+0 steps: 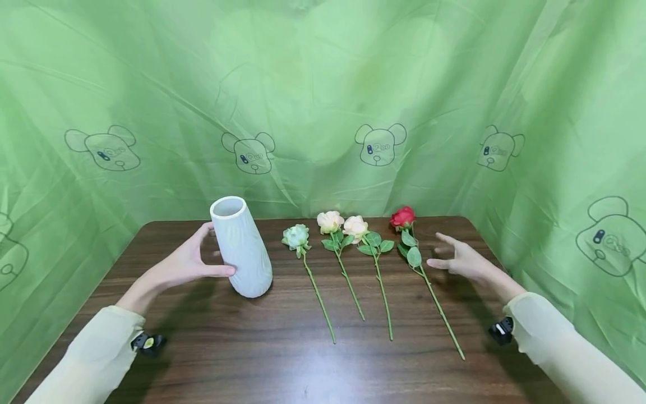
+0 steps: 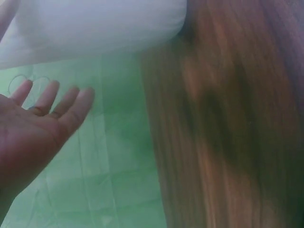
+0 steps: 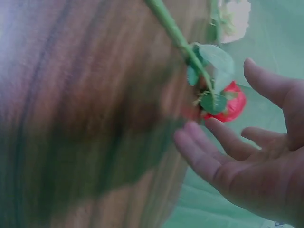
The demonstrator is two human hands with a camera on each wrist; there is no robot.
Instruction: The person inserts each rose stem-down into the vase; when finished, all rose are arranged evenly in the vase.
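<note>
A white vase [image 1: 247,255] with a ribbed surface stands at the left of the table, its mouth upward. Around its left side is my left hand [image 1: 189,258], thumb overlapping the front of the vase. The left wrist view shows the fingers of this hand [image 2: 40,126] spread and apart from the vase [image 2: 99,26]. My right hand [image 1: 461,259] hovers just right of a red rose [image 1: 402,217] lying on the table. In the right wrist view its loose fingers are close to the rose's red bloom [image 3: 232,103] and hold nothing.
Between vase and red rose lie a pale green flower [image 1: 296,238] and two cream roses, one on the left [image 1: 330,222] and one on the right [image 1: 355,227], stems toward me. Green curtains [image 1: 313,112] hang behind the dark wooden table [image 1: 252,348].
</note>
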